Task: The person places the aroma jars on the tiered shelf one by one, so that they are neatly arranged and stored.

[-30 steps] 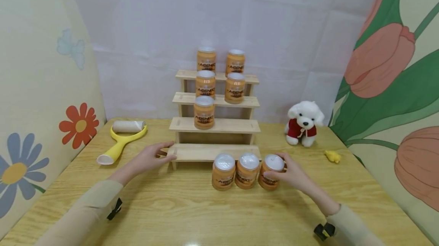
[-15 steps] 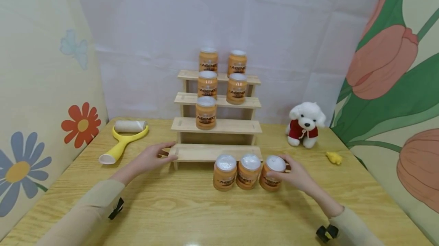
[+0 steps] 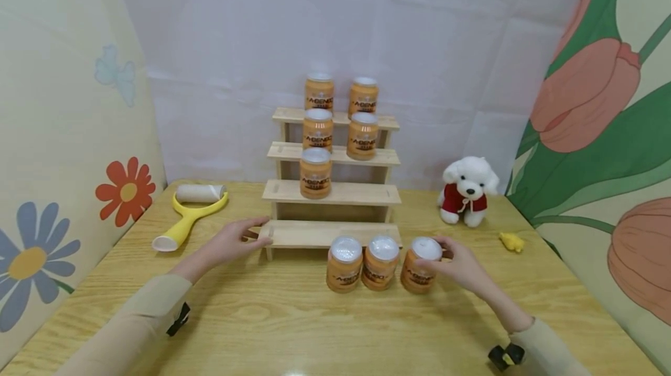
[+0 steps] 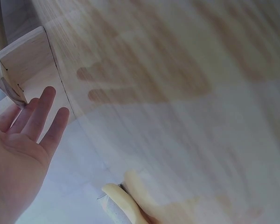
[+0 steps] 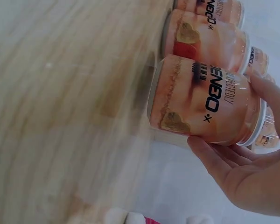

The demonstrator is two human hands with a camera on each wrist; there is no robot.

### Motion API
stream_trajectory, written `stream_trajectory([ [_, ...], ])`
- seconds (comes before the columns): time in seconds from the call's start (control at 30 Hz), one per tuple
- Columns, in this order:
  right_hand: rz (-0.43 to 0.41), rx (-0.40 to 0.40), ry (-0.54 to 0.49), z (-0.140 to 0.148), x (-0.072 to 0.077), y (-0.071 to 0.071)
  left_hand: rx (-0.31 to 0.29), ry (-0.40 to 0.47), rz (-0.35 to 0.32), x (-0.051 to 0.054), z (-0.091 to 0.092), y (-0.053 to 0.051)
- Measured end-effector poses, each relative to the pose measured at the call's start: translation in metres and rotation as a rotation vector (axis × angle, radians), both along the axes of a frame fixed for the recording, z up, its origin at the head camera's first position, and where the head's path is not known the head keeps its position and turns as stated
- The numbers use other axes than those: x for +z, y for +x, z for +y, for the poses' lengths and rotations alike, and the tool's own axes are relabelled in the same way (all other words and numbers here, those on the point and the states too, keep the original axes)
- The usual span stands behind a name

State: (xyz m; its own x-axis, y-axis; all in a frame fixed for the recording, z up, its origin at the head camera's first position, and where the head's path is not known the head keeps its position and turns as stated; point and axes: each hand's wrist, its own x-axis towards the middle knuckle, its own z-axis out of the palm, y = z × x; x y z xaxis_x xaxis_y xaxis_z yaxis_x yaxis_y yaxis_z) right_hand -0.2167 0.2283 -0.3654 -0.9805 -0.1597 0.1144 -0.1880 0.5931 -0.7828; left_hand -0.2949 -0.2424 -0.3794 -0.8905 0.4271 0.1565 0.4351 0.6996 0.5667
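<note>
A four-step wooden shelf (image 3: pixel 330 192) stands at the middle of the table, with several orange cans on its upper steps. My left hand (image 3: pixel 230 242) holds the left end of the lowest step (image 3: pixel 314 233) between thumb and forefinger; the other fingers (image 4: pixel 52 133) extend loosely in the left wrist view. In front of the shelf's right end are three orange cans with silvery lids. The rightmost can (image 3: pixel 419 265) is in the grip of my right hand (image 3: pixel 466 268), thumb and fingers on opposite sides. Beside it stand the middle can (image 3: pixel 380 263) and the left can (image 3: pixel 344 265).
A yellow-handled lint roller (image 3: pixel 190 216) lies at the back left. To the right sit a white toy dog (image 3: pixel 469 190) in a red jacket and a small yellow figure (image 3: pixel 511 241). A pale sheet (image 3: pixel 225 61) hangs behind the shelf.
My right hand has shifted slightly right with the rightmost can, widening the gap to the middle can. The left hand keeps its place at the shelf.
</note>
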Motion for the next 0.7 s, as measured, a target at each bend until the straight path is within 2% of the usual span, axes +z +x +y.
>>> stream_trajectory([
  [0.2,0.001,-0.021,-0.005,0.005,0.013,0.001,-0.003,0.001,-0.017,0.001,0.000,0.002],
  [0.4,0.062,-0.011,-0.047,0.006,0.027,-0.001,-0.010,0.000,0.002,0.001,0.000,0.002],
  [0.7,0.115,-0.034,-0.036,0.000,0.048,-0.006,-0.003,0.009,-0.005,0.000,0.001,0.001],
])
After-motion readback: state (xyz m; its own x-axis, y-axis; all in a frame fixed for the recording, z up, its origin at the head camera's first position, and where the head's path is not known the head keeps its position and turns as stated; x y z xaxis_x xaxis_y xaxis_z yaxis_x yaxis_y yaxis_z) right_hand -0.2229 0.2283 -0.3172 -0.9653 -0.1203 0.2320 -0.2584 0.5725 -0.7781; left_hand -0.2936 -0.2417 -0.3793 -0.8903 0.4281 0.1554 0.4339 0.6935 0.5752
